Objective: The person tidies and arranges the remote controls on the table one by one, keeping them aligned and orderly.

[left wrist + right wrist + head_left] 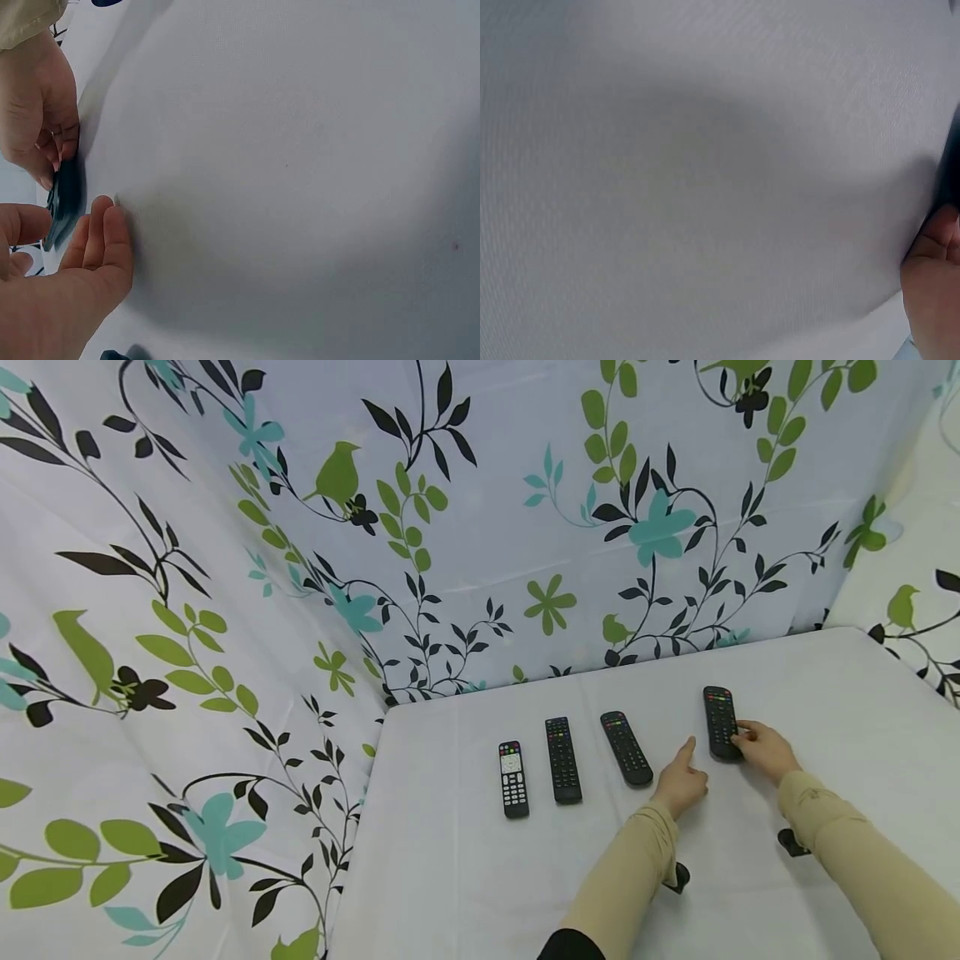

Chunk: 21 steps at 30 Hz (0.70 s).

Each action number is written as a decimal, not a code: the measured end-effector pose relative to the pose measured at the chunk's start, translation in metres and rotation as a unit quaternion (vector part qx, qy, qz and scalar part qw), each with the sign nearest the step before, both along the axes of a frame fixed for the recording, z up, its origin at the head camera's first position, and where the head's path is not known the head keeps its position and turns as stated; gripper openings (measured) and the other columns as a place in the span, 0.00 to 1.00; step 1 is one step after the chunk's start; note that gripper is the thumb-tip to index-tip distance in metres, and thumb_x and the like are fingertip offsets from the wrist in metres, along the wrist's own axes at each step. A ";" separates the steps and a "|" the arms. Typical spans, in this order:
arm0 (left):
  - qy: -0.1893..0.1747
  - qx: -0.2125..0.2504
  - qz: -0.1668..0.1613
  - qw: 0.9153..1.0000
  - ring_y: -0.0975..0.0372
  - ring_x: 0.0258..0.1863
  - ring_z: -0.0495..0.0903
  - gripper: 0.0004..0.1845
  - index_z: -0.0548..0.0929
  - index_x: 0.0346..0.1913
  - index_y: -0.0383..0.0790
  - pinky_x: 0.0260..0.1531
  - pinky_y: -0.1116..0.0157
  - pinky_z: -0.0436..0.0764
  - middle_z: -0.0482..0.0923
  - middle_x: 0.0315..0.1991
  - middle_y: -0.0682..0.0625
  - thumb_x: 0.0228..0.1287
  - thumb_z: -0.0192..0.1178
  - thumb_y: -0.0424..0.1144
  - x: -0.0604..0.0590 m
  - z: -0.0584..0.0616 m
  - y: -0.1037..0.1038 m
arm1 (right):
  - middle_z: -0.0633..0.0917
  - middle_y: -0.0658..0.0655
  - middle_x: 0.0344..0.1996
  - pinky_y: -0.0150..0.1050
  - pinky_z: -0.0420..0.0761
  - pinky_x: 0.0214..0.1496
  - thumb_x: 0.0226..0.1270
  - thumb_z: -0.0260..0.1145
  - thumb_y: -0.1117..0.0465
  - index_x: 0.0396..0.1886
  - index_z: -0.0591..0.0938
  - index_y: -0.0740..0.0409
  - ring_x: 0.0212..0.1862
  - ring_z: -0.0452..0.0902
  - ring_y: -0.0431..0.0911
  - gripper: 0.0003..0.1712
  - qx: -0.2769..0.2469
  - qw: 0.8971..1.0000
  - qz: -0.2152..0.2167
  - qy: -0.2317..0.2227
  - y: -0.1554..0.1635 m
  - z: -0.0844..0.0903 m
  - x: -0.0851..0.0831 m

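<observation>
A black remote control (pixel 720 718) stands at the right end of a row, its buttons facing up in the head view. My right hand (pixel 767 752) pinches its lower right side between thumb and fingers. To the left of this remote is my left hand (pixel 681 782), index finger pointing forward and nothing held. In the left wrist view, the left hand's loosely bent fingers (pixel 118 244) are beside the gripped remote (pixel 69 191). At the right edge of the right wrist view, the right hand (pixel 934 289) meets the remote's dark side (pixel 951 176), mostly cut off.
Three more remotes lie to the left on the white table (pixel 442 860): a black one with white buttons (pixel 513 797), a long black one (pixel 563 760) and a tilted black one (pixel 626 748). A leaf-and-bird patterned curtain (pixel 480 527) hangs behind and left.
</observation>
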State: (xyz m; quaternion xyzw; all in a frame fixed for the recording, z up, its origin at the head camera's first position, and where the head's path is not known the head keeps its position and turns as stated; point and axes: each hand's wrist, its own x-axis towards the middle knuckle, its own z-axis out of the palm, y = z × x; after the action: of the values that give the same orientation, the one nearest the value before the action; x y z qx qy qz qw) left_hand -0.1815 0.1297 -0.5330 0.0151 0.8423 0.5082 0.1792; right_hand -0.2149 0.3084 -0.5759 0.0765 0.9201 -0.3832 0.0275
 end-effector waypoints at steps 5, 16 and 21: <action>-0.018 0.016 0.024 0.999 0.66 0.18 0.69 0.34 0.68 0.66 0.53 0.23 0.72 0.67 0.78 0.22 0.49 0.53 0.54 0.28 0.001 -0.006 0.003 | 0.74 0.76 0.46 0.45 0.72 0.41 0.70 0.48 0.56 0.61 0.62 0.78 0.45 0.72 0.62 0.31 -0.020 1.000 0.019 -0.008 -0.012 -0.001 0.000; -0.042 0.050 0.044 0.997 0.62 0.18 0.74 0.35 0.61 0.70 0.47 0.23 0.72 0.64 0.78 0.21 0.46 0.56 0.53 0.27 0.004 -0.017 0.001 | 0.75 0.75 0.46 0.39 0.72 0.40 0.69 0.52 0.54 0.62 0.64 0.75 0.45 0.73 0.60 0.31 -0.061 0.997 0.040 -0.006 -0.037 -0.005 0.004; -0.033 0.054 0.041 0.997 0.65 0.16 0.70 0.36 0.59 0.70 0.44 0.21 0.73 0.63 0.82 0.24 0.39 0.56 0.52 0.28 0.002 -0.016 0.001 | 0.74 0.76 0.49 0.45 0.73 0.45 0.69 0.51 0.54 0.63 0.63 0.74 0.48 0.71 0.61 0.31 -0.067 0.997 0.039 -0.016 -0.044 0.003 0.003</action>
State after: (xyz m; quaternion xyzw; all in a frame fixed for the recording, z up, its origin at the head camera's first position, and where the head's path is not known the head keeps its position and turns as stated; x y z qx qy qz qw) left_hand -0.1792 0.1308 -0.5486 -0.0268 0.8069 0.5605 0.1845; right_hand -0.2117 0.2643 -0.5731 0.0442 0.8942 -0.4412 0.0621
